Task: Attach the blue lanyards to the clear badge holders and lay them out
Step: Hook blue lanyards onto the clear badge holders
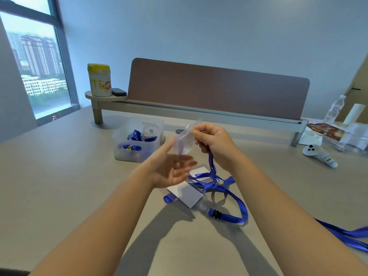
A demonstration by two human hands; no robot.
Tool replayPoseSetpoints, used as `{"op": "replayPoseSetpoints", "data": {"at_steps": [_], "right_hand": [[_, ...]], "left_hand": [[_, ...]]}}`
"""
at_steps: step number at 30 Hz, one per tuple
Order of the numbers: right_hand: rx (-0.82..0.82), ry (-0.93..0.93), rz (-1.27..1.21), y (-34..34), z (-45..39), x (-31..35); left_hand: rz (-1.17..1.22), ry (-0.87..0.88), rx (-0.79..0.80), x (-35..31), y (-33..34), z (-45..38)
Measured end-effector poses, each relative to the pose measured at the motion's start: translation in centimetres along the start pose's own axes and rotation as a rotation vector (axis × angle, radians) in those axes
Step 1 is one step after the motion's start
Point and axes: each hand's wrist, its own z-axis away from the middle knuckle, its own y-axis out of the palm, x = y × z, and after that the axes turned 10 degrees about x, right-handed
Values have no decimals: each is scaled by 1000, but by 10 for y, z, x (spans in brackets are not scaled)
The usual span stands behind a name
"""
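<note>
My right hand (214,143) pinches the top of a clear badge holder (184,141), held up above the table. A blue lanyard (221,186) hangs from that hand down to the table, where it lies in a tangle with its black buckle (216,214). My left hand (171,166) is open, palm up, just below and left of the holder, its thumb near the holder's edge. White cards in badge holders (188,193) lie on the table under the lanyard. Another blue lanyard (346,235) lies at the right edge.
A translucent bin (137,139) with more blue lanyards and clips stands behind my left hand. A raised shelf (199,110) with a brown screen crosses the back, with a yellow-lidded canister (99,79) on it. A grey controller (319,155), a bottle and packets lie far right.
</note>
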Motion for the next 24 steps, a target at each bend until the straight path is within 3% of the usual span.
{"op": "replayPoseSetpoints", "data": {"at_steps": [3,5,9,11,13,17,19,24], "right_hand": [[66,107,129,-7,-1,-5],[31,181,339,-14,-5,-13],[-306,170,604,-30,-11,-27],[-379,164,622,-39,-12,-35],[-296,233,450,-44,-13,-40],[-93,398,-429,-41,-18,-50],[-26,406,-707,-41,-24,-61],[30,364,-898,-42,-38,-75]], "left_hand": [[232,261,-171,-8,0,-7],[227,352,-258,-18,-2,-12],[73,451,-393,-38,6,-25],[37,487,-398,-46,16,-35],[0,509,-361,-51,28,-47],[0,531,-258,-58,50,-69],[7,521,-236,-59,53,-78],[136,500,-221,-62,52,-87]]}}
